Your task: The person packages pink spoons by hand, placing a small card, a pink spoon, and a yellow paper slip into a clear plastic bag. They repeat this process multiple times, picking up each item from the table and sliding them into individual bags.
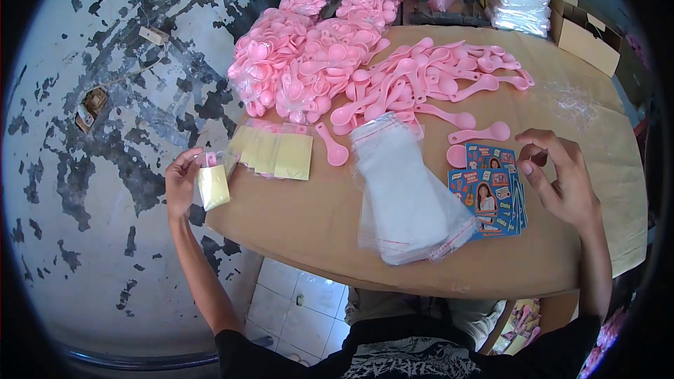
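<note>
Off the table's left edge, my left hand pinches the top of a clear plastic packet. Inside that packet show a yellow card and a bit of pink plastic. My right hand hovers by the right side of a stack of blue printed cards, its fingers bent and apart with nothing visible between them. Left of the cards lies a fanned stack of clear plastic bags. Several filled yellow packets overlap near my left hand, beside a single pink measuring spoon.
A loose heap of pink spoons spreads across the back of the brown table. Bulging clear bags of spoons stand at the back left. An open cardboard box and wrapped plastic stacks sit at the back right.
</note>
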A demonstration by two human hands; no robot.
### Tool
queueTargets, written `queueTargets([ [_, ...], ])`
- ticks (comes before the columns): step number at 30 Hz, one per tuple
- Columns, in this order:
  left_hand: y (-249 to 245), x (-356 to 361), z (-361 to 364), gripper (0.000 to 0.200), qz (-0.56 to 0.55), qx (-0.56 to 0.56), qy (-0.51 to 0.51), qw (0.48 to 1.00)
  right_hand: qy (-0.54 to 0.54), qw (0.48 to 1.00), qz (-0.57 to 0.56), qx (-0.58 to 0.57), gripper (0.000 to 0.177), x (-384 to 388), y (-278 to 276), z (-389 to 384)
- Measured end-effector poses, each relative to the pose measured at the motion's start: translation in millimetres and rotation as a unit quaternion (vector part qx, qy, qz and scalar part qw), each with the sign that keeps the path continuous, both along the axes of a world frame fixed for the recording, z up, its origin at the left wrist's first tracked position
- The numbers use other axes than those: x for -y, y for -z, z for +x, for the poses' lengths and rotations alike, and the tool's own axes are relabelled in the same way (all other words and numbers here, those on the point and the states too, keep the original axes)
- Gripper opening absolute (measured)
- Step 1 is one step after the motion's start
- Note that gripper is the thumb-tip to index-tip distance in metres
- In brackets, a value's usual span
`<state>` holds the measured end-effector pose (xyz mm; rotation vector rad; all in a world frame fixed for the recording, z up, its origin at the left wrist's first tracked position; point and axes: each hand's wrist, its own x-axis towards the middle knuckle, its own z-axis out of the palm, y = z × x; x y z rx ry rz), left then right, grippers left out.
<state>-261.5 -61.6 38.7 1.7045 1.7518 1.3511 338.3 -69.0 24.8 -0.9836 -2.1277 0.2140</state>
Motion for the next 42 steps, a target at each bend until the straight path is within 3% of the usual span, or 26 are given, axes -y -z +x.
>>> queueTargets([
  [4, 3.5, -11.1, -21.1, 0.019, -0.074, -0.024, 0.002, 0.997, -0.001, 1.000, -0.008, 0.016, 0.027, -1.9, 3.4, -2.6],
  [11, 29.3, -50.8, -36.6, 0.021, -0.060, -0.110, 0.109, 0.986, 0.018, 0.999, -0.034, 0.020, 0.026, -8.7, 11.2, -0.3],
  [14, 24.7, -35.4, -9.2, 0.035, -0.005, -0.174, -0.005, 0.985, 0.026, 0.999, -0.042, 0.009, 0.025, -10.5, 11.4, 1.8],
  [20, 65.9, 0.5, -2.3, 0.059, -0.022, -0.153, 0.006, 0.988, 0.007, 0.999, -0.030, 0.017, 0.024, -8.9, 11.1, -1.5],
  [21, 66.2, 4.5, 9.0, 0.059, -0.065, -0.193, -0.026, 0.979, 0.000, 0.999, -0.026, 0.022, 0.024, -8.7, 11.1, -2.8],
  [27, 75.5, 8.5, 14.4, 0.047, 0.029, -0.292, -0.088, 0.952, -0.001, 0.999, -0.016, 0.045, 0.024, -9.0, 13.0, -5.9],
  [33, 74.9, 28.2, 18.9, 0.043, 0.008, -0.370, -0.138, 0.919, 0.004, 0.998, -0.029, 0.048, 0.024, -9.4, 15.9, -6.6],
  [42, 69.9, 22.6, 14.6, 0.040, -0.026, -0.379, -0.152, 0.912, 0.001, 0.998, -0.040, 0.050, 0.025, -4.9, 12.7, -6.8],
])
